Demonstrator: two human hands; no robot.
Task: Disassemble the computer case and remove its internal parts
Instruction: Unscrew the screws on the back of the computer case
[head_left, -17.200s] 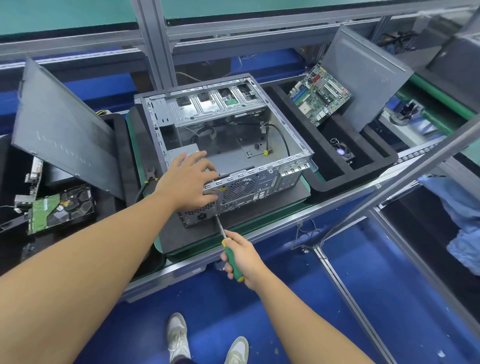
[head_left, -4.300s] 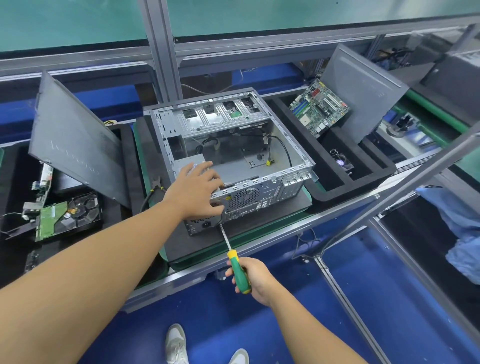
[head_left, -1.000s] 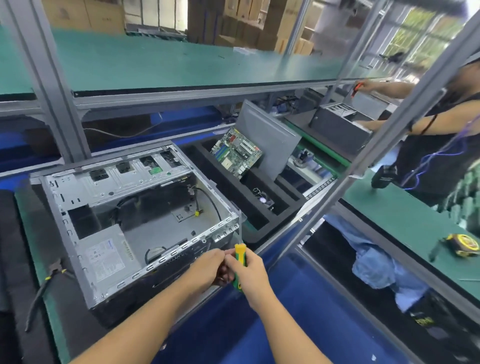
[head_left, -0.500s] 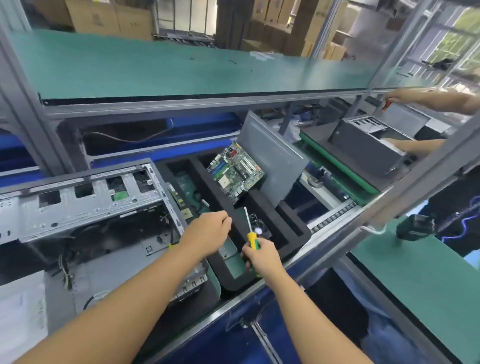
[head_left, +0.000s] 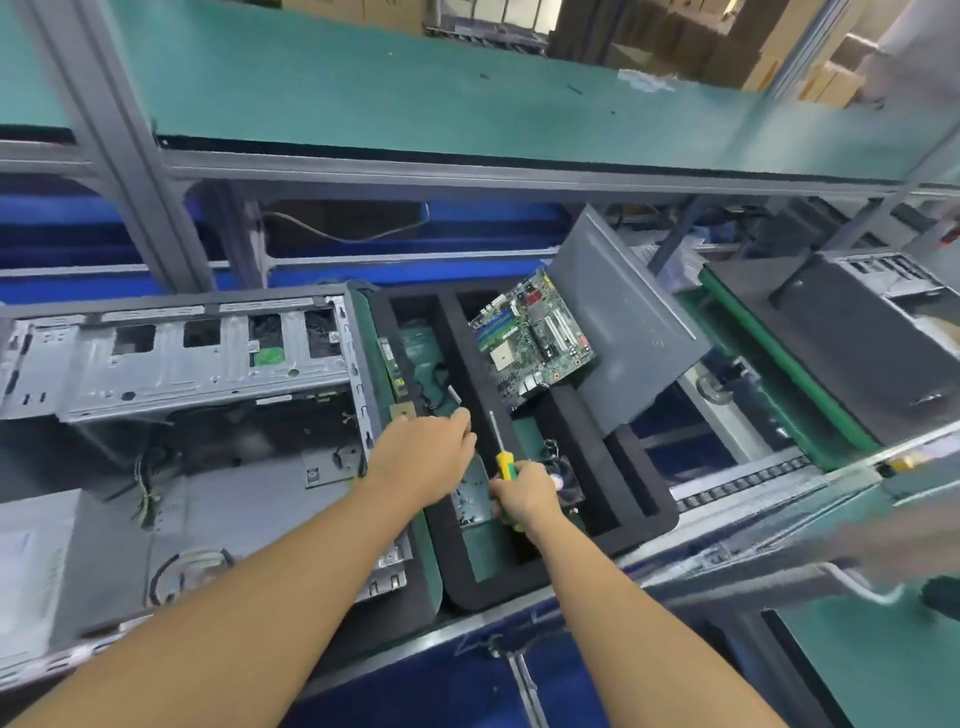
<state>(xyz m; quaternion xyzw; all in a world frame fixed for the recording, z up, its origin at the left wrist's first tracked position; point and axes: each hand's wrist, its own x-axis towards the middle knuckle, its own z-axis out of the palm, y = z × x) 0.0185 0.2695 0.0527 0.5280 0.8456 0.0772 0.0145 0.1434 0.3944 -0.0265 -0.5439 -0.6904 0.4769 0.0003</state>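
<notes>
My hands now off computer case (head_left: 197, 415), over black foam tray (head_left: 644, 499) at frame centre. Left hand (head_left: 423, 457) fingers pinched, contents unclear, above tray's left slot. Right hand (head_left: 524, 493) gripping screwdriver (head_left: 503, 457), tip up. Case sits frame left, touching tray edge. Circuit board (head_left: 532, 338) leans upper tray; lower slots open.

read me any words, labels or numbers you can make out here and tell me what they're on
None can be read.
White label on the power supply: too blurred.
Markings on the motherboard: too small.
Round sticker on the fan: mostly hidden behind the right hand.
Grey side panel: no legible text.
</notes>
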